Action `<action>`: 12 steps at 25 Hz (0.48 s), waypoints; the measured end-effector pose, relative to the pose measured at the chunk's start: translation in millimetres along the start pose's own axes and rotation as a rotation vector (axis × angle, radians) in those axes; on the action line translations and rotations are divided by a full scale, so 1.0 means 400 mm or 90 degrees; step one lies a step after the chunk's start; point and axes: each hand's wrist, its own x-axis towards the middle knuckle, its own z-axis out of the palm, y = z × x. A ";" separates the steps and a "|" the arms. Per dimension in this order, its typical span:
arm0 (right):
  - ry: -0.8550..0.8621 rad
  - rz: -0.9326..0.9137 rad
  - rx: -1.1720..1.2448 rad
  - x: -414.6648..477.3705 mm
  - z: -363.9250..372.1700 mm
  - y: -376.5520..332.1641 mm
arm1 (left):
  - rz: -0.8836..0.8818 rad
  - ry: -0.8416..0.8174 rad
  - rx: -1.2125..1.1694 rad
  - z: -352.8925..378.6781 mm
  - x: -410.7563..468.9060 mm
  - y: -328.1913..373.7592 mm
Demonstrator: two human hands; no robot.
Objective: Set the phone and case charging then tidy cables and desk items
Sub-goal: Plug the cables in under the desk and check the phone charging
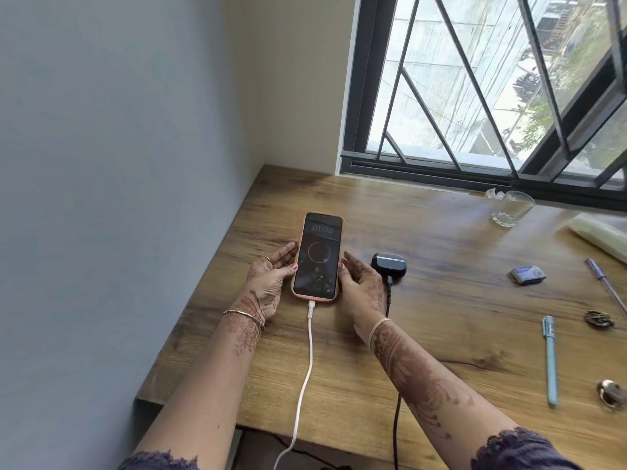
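— Two cables climb over the counter's (pixel 441 334) near edge: the white cable (pixel 307 368) into the phone (pixel 317 257), the black cable (pixel 395 425) into the case (pixel 389 264) just right of it.

— So charging is done?

— Likely; both plugs look seated and the screen is lit. The left hand (pixel 271 276) and right hand (pixel 359 283) lie open, fingers against the phone's long sides.

— What's left?

— Tidying, I'd say. A blue pen (pixel 550 359), purple pen (pixel 607 288), small blue box (pixel 528 274) and glass (pixel 512 208) sit scattered at the right, and the cables trail loose.

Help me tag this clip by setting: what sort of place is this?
Probably a home study corner: wood-grain desktop, black-framed barred window, pink-cased phone on a white charging cable.
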 end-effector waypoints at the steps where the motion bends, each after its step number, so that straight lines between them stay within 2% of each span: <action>1: -0.008 -0.001 -0.006 0.002 -0.002 0.000 | 0.002 -0.001 -0.001 0.001 0.000 -0.001; 12: -0.033 0.042 0.052 0.021 -0.002 0.014 | -0.008 -0.022 -0.027 -0.002 -0.010 0.006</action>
